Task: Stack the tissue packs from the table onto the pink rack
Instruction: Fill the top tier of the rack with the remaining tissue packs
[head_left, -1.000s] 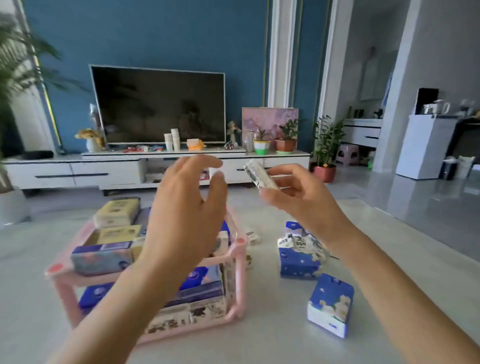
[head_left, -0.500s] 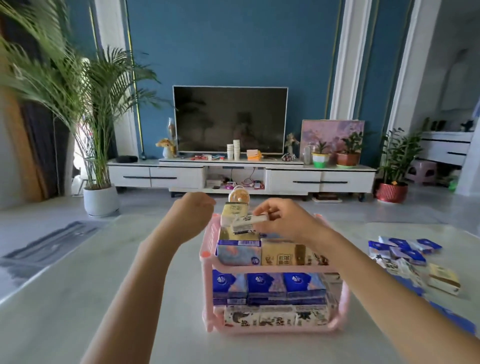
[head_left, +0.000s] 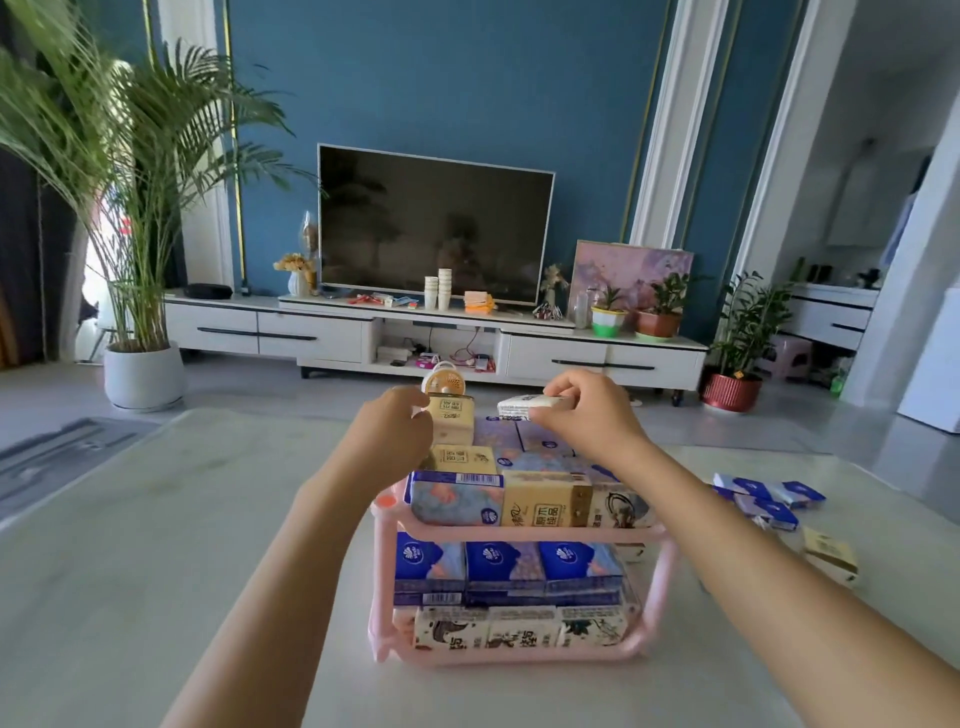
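The pink plastic two-tier rack (head_left: 382, 571) is judged nearly filled, both shelves lined with packs. A small white patterned tissue pack (head_left: 527, 404) is pinched by the right hand (head_left: 587, 413) above the top tier. The left hand (head_left: 395, 434) is curled beside an upright yellow pack (head_left: 451, 418); whether it is gripped cannot be told. Loose blue packs (head_left: 769, 499) are left on the worktop (head_left: 156, 545).

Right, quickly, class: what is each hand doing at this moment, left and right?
Left hand: curled against the upright yellow pack; whether it grips cannot be told.
Right hand: pinching a white tissue pack.
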